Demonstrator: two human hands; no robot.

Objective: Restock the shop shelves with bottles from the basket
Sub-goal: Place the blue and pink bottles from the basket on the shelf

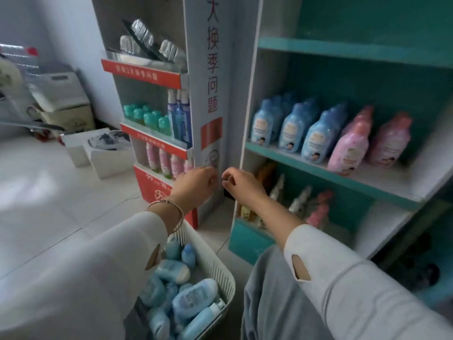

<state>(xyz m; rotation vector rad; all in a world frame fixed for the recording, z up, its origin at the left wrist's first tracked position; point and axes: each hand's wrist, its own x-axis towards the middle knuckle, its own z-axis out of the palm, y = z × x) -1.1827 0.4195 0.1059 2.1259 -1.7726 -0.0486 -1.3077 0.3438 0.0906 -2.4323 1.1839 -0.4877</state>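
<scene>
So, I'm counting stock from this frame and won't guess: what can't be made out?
Head view only:
Basket: its near end is cut off by the bottom edge, and the left sleeve covers part of its bottles.
Lower-shelf bottles: partly behind the right forearm, blurred.
Blue bottles: labels too blurred to read.
Left hand and right hand: fingers curl away; any small thing held is hidden.

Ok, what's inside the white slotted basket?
Light blue bottles, piled lying on their sides, some with white caps. The left sleeve covers the near left part of the basket, and whatever lies under the top bottles is hidden.
</scene>
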